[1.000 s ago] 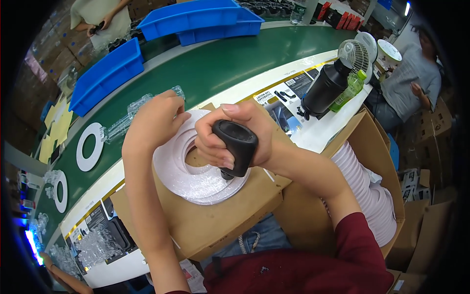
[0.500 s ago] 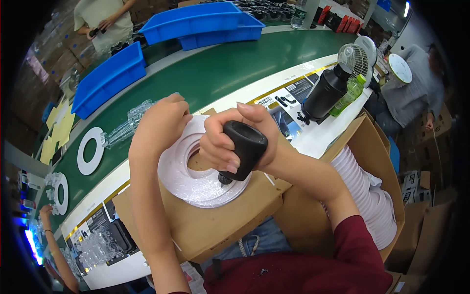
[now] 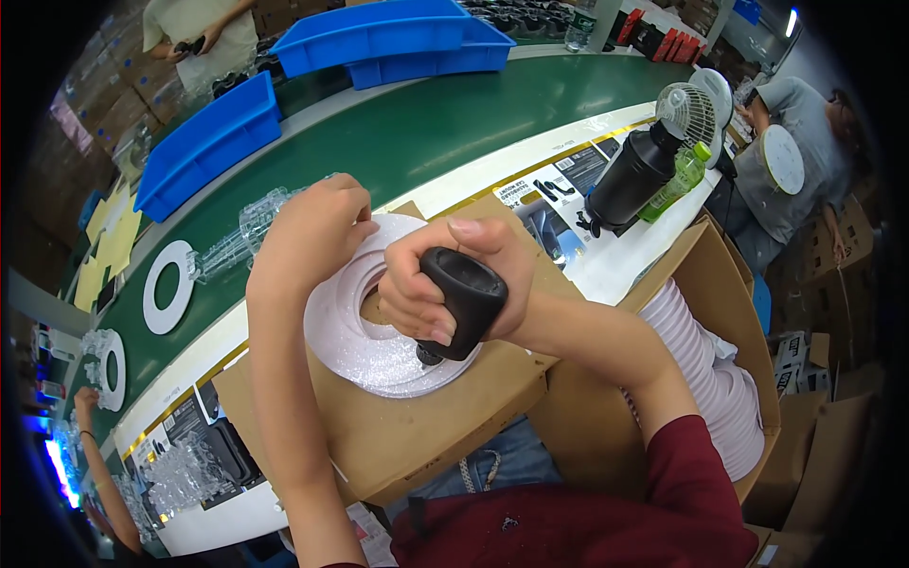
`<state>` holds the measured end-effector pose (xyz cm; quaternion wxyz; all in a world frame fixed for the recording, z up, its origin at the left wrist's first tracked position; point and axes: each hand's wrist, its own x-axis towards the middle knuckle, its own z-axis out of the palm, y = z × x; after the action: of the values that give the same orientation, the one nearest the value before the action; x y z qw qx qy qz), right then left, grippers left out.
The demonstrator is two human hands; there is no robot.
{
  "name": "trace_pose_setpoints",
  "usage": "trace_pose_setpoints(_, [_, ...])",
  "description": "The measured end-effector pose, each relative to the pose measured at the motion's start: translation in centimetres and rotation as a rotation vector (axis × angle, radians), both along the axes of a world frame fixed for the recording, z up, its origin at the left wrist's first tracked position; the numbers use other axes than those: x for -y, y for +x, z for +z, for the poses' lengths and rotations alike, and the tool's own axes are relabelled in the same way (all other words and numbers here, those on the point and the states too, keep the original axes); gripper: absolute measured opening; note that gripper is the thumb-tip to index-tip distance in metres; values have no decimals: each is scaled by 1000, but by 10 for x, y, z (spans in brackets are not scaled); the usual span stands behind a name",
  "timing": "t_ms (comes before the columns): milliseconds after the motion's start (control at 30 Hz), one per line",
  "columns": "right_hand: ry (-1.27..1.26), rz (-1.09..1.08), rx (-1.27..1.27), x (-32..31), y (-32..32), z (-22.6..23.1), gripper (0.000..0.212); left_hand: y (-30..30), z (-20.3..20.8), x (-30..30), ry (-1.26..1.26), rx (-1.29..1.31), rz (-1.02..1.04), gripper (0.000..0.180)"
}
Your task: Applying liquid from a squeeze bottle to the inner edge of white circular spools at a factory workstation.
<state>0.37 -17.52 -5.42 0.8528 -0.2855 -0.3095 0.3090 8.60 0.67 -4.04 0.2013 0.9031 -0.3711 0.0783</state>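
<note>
My right hand [image 3: 473, 275] is wrapped round a black, rounded handle-like object [image 3: 464, 305] with a hollowed top. Its narrow lower end meets the near side of a shiny white ring-shaped disc [image 3: 379, 372], part of a stack with a round hole in the middle. The stack lies on a cardboard box [image 3: 417, 440] in front of me. My left hand [image 3: 327, 227] bends its fingers at the far left rim of the stack; whatever they grip is hidden. Beyond that hand, clear plastic pieces [image 3: 256, 222] lie on the green belt.
White rings [image 3: 169, 287] with clear plastic sit farther left on the green belt [image 3: 379, 142]. Blue bins [image 3: 213, 142] line its far side. A black bottle [image 3: 630, 180], a green bottle [image 3: 680, 183] and a fan [image 3: 684, 109] stand right. An open carton holds a white stack [image 3: 701, 379]. Other people work nearby.
My right hand and the black object have shifted slightly left and lower over the ring. My left hand has barely moved. The person at the right has moved a white round thing.
</note>
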Motion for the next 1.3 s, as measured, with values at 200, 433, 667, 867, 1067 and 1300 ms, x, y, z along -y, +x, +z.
trace_pose_setpoints(200, [-24, -29, 30, -2, -1, -1, 52, -1, -1, 2, 85, 10, 56, 20])
trace_pose_setpoints(433, [-56, -44, 29, -1, -1, 1, 53, 2, -6, 2, 47, 55, 40, 16])
trace_pose_setpoints(667, [38, -31, -10, -4, 0, 1, 54, -2, -8, 2, -65, 24, 30, 22])
trace_pose_setpoints(867, [91, -150, 35, 0, 6, -1, 54, -9, -7, 7, 127, -44, 67, 30])
trace_pose_setpoints(1067, [85, -289, 29, -1, 8, -6, 54, -12, -3, 12, 150, 15, 71, 24])
trace_pose_setpoints(1300, [61, -268, 57, -1, 9, -7, 55, -11, -8, 11, 157, 19, 60, 22])
